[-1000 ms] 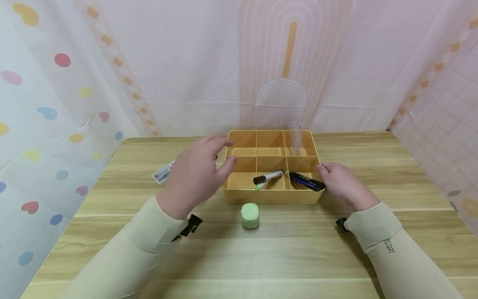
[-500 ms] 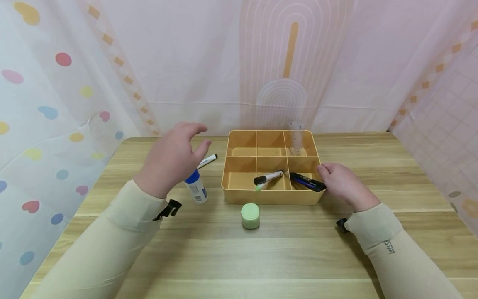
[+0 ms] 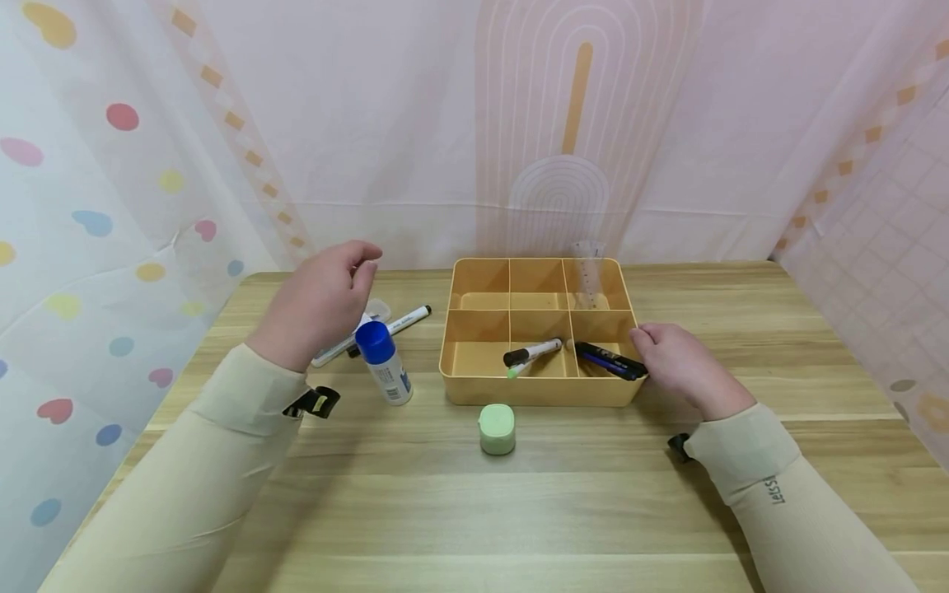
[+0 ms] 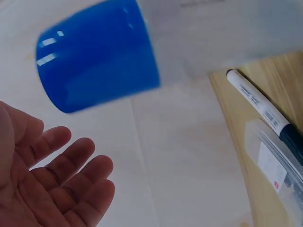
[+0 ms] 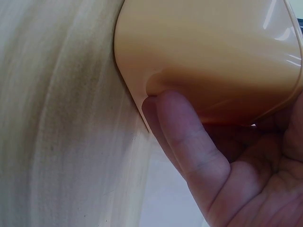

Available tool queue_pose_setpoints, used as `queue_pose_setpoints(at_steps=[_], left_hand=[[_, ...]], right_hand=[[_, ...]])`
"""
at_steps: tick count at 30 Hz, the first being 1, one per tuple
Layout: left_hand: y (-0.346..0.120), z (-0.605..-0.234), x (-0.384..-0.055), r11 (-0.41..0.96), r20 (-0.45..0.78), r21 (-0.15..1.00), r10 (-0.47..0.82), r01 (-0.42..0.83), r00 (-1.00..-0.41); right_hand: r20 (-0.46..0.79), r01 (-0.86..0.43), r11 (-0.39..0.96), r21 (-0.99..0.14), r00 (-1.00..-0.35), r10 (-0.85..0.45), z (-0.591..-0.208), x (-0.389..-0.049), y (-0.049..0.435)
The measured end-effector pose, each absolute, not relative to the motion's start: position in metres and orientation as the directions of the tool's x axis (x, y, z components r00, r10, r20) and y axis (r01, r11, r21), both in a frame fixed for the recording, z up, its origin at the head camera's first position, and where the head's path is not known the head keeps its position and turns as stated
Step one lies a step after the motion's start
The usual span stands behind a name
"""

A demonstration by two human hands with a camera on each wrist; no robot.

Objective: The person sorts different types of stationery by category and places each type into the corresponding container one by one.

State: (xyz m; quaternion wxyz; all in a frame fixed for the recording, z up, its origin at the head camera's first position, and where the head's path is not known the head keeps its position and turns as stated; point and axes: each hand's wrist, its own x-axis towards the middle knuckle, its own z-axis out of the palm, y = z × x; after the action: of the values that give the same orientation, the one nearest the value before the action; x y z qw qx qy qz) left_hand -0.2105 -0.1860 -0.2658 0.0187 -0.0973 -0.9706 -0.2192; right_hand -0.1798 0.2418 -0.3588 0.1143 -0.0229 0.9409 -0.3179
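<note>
My left hand [image 3: 315, 306] hovers left of the organizer box, fingers loosely bent and holding nothing. Just in front of it a glue bottle [image 3: 390, 379] with a blue cap [image 4: 99, 54] stands upright on the table. Behind the bottle lie a white marker [image 3: 412, 319] and a clear plastic case [image 4: 272, 163], partly covered by the hand in the head view. At the right side of the yellow six-compartment organizer box [image 3: 537, 392], my right hand [image 3: 685, 366] grips the rim and wall. The fingers [image 5: 184, 127] press against its outside.
A white-and-black marker [image 3: 535, 352] and a green-tipped pen lie in the front middle compartment. Black pens [image 3: 610, 361] fill the front right one. A clear ruler [image 3: 588, 280] leans at back right. A small green box [image 3: 497, 430] stands before the organizer. A curtain [image 3: 415, 165] hangs behind.
My left hand has drawn back leftward from the organizer box, uncovering the glue bottle and the white marker. The right hand and the organizer box have stayed put.
</note>
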Motion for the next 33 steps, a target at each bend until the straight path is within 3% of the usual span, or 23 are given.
queue_pose_setpoints(at_steps=[13, 23, 33], left_hand=[[-0.204, -0.296, -0.236, 0.923, -0.048, 0.354, 0.179, 0.151, -0.983], [-0.209, -0.326, -0.247, 0.922, -0.097, 0.273, 0.308, 0.273, -0.946], [-0.206, -0.346, -0.252, 0.896, -0.133, 0.330, 0.356, 0.297, -0.925]], right_hand=[[-0.188, 0.021, 0.809, -0.587, -0.976, -0.111, -0.359, -0.179, 0.242], [-0.188, 0.025, 0.817, -0.576, -0.977, -0.103, -0.358, -0.178, 0.242], [-0.198, 0.031, 0.815, -0.579, -0.975, -0.104, -0.359, -0.177, 0.241]])
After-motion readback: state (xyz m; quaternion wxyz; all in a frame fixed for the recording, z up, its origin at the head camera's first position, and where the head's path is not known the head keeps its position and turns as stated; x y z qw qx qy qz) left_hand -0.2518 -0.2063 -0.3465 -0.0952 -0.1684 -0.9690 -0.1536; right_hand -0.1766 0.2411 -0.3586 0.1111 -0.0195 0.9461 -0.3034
